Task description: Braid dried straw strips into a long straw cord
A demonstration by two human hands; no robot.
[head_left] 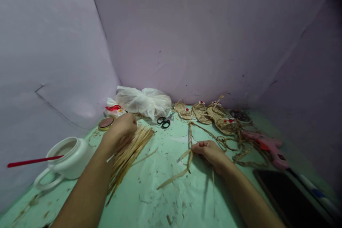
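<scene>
A bundle of dry, pale straw strips (133, 153) lies on the green table, left of the middle. My left hand (125, 128) is curled closed over the bundle's upper left part; its fingertips are turned away, so what they grip is hidden. To the right, my right hand (208, 151) pinches a thin straw braid (190, 133) near its lower end. Loose strip ends (175, 178) spread from that end toward the left and below. From its top bend, the braid runs right into a loosely coiled length of plaited cord (227, 141).
Black-handled scissors (164, 123) and a tied white plastic bag (144, 101) lie at the back. Small woven slippers (201, 113) with red and white beads line the wall. A white pot (71, 156) holds a red stick (34, 161). Right are a pink glue gun (272, 148) and a dark phone (288, 196).
</scene>
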